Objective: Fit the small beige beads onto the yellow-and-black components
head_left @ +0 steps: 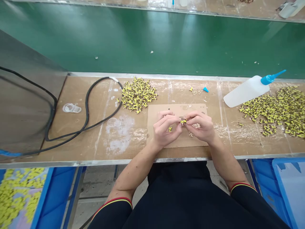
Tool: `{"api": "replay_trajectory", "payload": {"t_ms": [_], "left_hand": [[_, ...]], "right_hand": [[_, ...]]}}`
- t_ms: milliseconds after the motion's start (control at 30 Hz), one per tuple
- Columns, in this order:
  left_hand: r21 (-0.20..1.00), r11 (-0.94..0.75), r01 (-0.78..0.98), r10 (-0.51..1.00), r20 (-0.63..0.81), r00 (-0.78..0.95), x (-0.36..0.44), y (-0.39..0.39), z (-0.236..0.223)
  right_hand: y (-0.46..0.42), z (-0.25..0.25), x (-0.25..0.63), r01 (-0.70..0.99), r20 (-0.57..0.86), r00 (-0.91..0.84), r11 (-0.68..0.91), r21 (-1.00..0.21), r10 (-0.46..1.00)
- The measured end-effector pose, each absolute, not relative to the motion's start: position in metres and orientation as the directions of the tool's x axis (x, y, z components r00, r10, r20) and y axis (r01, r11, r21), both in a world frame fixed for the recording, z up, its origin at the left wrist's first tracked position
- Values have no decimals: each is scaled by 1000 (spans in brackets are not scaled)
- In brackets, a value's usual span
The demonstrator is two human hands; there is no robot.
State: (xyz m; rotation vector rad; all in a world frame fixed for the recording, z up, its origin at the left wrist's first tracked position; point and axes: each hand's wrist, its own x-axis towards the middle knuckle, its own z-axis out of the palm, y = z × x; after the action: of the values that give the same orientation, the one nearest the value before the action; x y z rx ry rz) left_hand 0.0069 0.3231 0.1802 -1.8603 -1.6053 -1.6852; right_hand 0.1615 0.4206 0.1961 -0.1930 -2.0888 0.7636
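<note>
Between my two hands is a small yellow part (183, 121) with dark bits at its ends, pinched at the fingertips. My left hand (166, 128) holds it from the left, thumb and forefinger together. From the other side my right hand (200, 126) grips it with the fingertips. Both hands hover over a flat cardboard sheet (154, 111). Another yellow piece (170, 129) shows beneath the left fingers. Tiny pale pieces (196, 125) lie by the right hand, partly covered by it. The exact kind of the held part is too small to make out.
Yellow-and-dark part piles lie at left (138, 94) and right (286, 109). A white squeeze bottle (246, 91) with blue nozzle lies tilted by the right pile. A blue cap (205, 89) sits behind the sheet. A black cable (87, 108) loops at left. Blue crates (56, 190) stand below.
</note>
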Motion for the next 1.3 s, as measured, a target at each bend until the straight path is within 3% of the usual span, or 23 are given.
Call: {"api": "replay_trajectory", "payload": {"t_ms": [267,433,633,767,933,1000,1067,1167,1233,1300], "left_hand": [[517,-334,788,626,747,-224,8,322,181],[510,-355,784,558,788,-260,-6,326,178],[645,145,750,331,683,-651,-76,334,160],[645,342,683,375,573,-729,-115,335,149],[670,300,679,338,591,-732,-126,321,154],[727,212,654,460,516,-723,-124,312,163],[774,111,624,703,382,-599,-121,305,175],[773,-17,635,970,167,-177,-109,300,193],[762,-89,642,994,26,108,-98,301,200],[740,-119,662,963,-78,259,-88,302,202]], "right_hand": [[419,193,161,-110,696,-606,825,-554,387],[421,194,165,-74,631,-642,784,-616,435],[426,198,170,13,622,-619,799,-602,479],[426,200,172,17,614,-649,815,-579,450],[442,203,187,127,541,-685,812,-570,487],[453,204,196,226,401,-763,790,-569,507],[461,204,204,336,196,-839,767,-547,507],[467,201,208,430,-77,-885,743,-513,459],[468,200,208,448,-183,-891,733,-512,416],[467,199,206,456,-239,-890,729,-510,388]]}}
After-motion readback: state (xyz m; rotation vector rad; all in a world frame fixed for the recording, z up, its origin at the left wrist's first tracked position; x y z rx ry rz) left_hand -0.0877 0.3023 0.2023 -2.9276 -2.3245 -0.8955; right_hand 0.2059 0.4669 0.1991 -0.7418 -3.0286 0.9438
